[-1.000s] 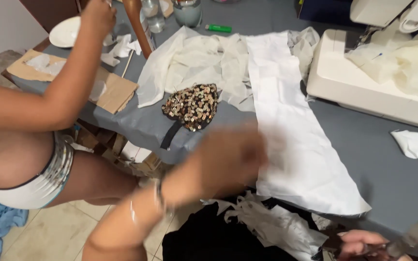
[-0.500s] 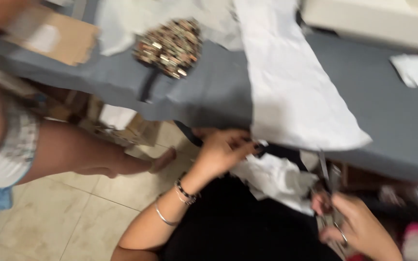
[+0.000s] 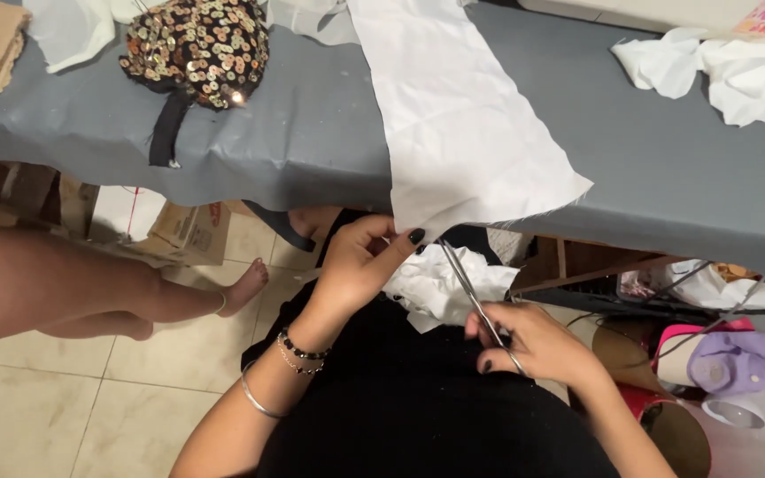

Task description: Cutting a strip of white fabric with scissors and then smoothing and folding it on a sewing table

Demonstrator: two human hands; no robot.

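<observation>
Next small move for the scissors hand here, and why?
Probably slide the scissors up to the white fabric strip's hanging edge. The right hand holds them just below it, tips pointing at the spot the left hand pinches; whether the blades are open is unclear.

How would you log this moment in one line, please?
left hand: grips white fabric strip edge | right hand: holds scissors, tips at edge

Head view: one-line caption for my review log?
Left hand grips white fabric strip at table edge; right hand holds scissors.
</observation>
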